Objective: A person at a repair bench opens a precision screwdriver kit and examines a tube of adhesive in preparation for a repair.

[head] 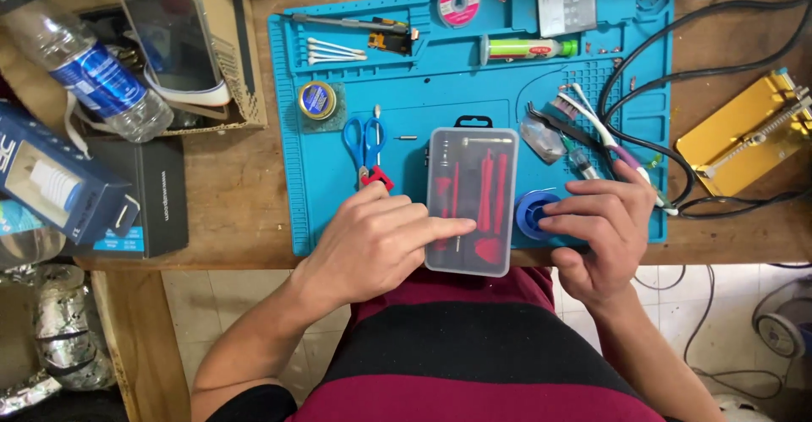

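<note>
Right now your left hand [372, 240] rests loosely open on the clear tool case [471, 200] at the blue mat's [423, 101] near edge, while your right hand [596, 227] lies open over the blue spool [531, 212]; opening likely needs a firmer grip.

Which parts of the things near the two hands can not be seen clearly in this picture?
- Blue tape roll, head view: the right hand covers most of it.
- Clear tool case: left hand fingers hide its lower left; red tools inside look blurred through the lid.
- Small red piece below the blue scissors: too small to identify.
</note>
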